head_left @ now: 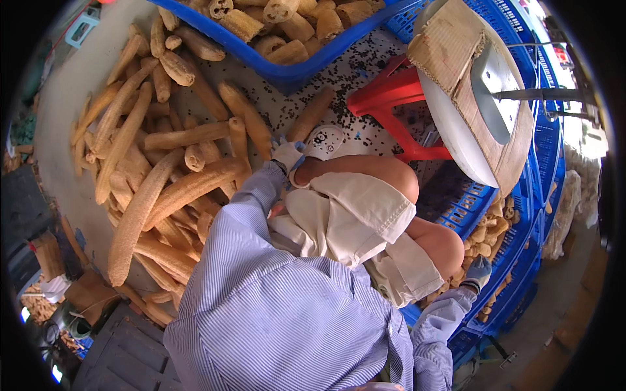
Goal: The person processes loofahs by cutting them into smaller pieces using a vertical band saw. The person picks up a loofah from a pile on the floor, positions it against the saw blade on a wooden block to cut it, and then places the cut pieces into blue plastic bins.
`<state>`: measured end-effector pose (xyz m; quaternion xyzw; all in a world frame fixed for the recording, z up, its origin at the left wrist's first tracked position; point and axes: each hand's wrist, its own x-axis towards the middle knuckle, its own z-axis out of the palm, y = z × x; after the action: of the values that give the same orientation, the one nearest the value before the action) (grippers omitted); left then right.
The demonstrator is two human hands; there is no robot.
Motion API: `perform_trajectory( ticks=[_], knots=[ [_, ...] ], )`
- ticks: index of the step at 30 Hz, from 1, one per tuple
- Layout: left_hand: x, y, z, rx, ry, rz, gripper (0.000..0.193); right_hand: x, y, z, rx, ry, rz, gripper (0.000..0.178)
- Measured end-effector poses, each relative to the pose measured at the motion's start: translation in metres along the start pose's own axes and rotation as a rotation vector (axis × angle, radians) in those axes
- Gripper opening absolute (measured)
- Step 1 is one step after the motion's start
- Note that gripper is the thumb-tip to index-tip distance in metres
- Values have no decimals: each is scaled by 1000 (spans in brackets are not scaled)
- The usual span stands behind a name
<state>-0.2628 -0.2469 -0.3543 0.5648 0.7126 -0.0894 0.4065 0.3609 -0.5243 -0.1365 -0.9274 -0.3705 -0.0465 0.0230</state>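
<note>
Covering much of the pale floor (57, 127), a heap of long tan loofah gourds (134, 215) spreads along the person's left, pieces lying crosswise over one another. Dark specks (365, 55) litter the floor ahead, below a blue tub (251, 55) filled with shorter loofah pieces (293, 27). A red stool (391, 98) stands beside a device with a round white disc (450, 124), a wooden board (450, 39) and a metal plate. Blue crates (479, 205) line the right side, and small tan chunks (486, 234) fill the nearest one. Farther out are a pale blue stool (81, 27) at upper left and a dark panel (127, 352) at lower left.

The person sits low with knees bent, in a striped shirt (280, 319) and cream shorts (339, 218). The left arm reaches forward; its gloved left hand (287, 153) is at the near end of a brownish gourd (313, 114), beside a white shoe (325, 140). Its fingers look slightly spread, but whether the grip has hold of that gourd is impossible to say. The right arm extends low and outward, the gloved right hand (479, 272) by the crate's chunks, fingers pointing away; how far its grip is closed is unclear. Any lettering is too small to read.
</note>
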Motion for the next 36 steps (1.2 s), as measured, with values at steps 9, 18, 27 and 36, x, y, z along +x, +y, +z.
perform_trajectory(
  ticks=[9,18,27,36],
  knots=[
    [52,-21,10,-142,50,37,47,-20,-76,-24,1370,117,619,54],
    [-22,-52,-39,-1122,-30,198,38,-45,-203,-73,1249,134,165,36],
    [-185,-8,-98,-1327,-9,599,29,-98,-313,-106,1311,-80,-488,34],
    [-229,143,-199,-271,471,1386,25,-86,-364,-175,203,350,-952,104]
  ],
)
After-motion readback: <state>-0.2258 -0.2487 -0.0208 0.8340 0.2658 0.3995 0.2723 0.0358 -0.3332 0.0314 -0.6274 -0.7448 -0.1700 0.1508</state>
